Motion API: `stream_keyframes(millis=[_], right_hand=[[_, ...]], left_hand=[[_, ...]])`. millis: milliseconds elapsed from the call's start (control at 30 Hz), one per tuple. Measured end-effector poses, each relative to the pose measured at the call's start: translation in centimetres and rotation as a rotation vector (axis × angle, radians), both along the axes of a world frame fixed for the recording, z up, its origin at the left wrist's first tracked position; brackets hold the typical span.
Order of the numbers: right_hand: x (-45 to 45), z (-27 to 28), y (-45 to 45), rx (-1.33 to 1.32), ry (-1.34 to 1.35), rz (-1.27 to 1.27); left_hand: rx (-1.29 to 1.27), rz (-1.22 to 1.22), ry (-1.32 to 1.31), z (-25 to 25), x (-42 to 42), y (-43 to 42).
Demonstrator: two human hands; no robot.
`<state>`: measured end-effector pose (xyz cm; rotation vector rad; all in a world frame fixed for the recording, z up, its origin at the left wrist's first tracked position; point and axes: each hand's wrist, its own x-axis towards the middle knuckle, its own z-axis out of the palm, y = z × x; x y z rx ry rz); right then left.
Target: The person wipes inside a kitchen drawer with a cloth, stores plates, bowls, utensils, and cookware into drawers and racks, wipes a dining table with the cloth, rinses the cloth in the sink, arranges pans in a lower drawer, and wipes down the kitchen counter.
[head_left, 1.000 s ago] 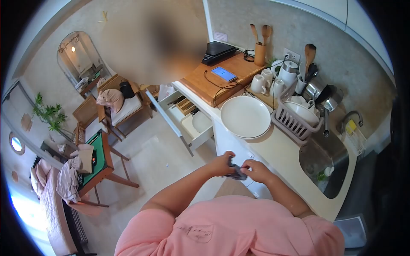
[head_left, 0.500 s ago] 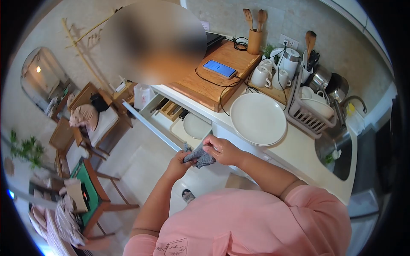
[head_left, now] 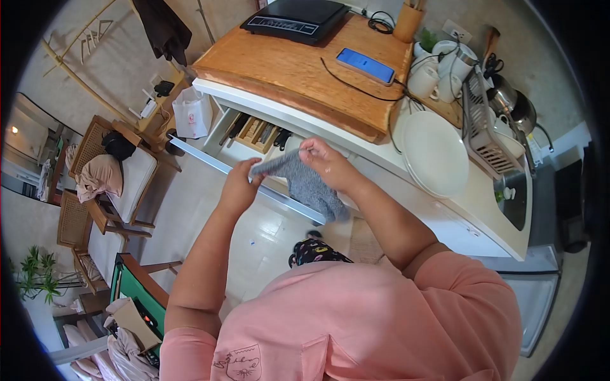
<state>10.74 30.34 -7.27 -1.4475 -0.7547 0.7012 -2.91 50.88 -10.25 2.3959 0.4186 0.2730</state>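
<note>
The left hand and right hand each pinch an upper edge of the grey flecked cloth at the open drawer, and I'd worry its dangling end could snag the drawer front if either grip slackens.

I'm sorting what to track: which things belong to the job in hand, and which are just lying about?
In the job:
grey cloth, held in the left fingers and right fingers
open drawer, possibly

Apparently lying about:
phone on the wooden board
black cooktop
white bag
</note>
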Motion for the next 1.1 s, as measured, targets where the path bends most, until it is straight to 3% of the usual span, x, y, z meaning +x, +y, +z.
stream_keyframes(millis=[100,233,367,400,433,500,533,600,667,767,833,1000,1100], right_hand=[[2.1,-1.3,5.1,0.109,0.096,-0.033],[4.3,-4.8,11.9,0.055,0.32,-0.064],[6.1,-14.1,20.0,0.025,0.168,-0.117],[6.6,-15.5,21.7,-0.165,0.328,-0.037],[6.6,-18.7,23.5,-0.178,0.341,-0.038],[6.1,-27.3,26.5,-0.626,-0.259,-0.018],[6.0,-29.8,27.3,-0.64,-0.255,-0.011],[5.4,-33.1,28.8,-0.955,-0.327,0.29],[5.1,-34.5,29.9,-1.026,-0.394,0.408],[4.0,-36.9,30.1,-1.135,-0.49,0.569],[3.5,-38.3,30.3,-1.186,-0.659,0.507],[3.2,-40.9,31.0,-1.146,-0.697,0.321],[3.6,-40.7,33.6,-1.148,-0.513,0.251]], left_hand=[[0.017,0.129,-0.059,-2.3,1.9,5.4],[0.099,0.16,-0.112,-3.8,2.9,12.1],[0.166,0.271,-0.146,-4.4,4.9,17.5],[0.205,0.284,-0.156,-5.0,5.6,19.2],[0.195,0.284,-0.141,-5.6,6.1,20.7],[0.203,0.298,-0.129,-7.2,7.3,23.2],[0.205,0.299,-0.152,-7.9,7.9,24.1],[0.244,0.284,-0.08,-8.9,8.5,25.1],[0.347,0.275,-0.029,-9.6,9.0,25.3],[0.254,0.293,0.073,-9.7,9.4,25.3],[0.261,0.29,0.099,-9.7,9.4,25.2],[0.282,0.261,0.148,-10.0,9.2,25.4],[0.307,0.238,0.114,-10.4,9.2,25.6]])
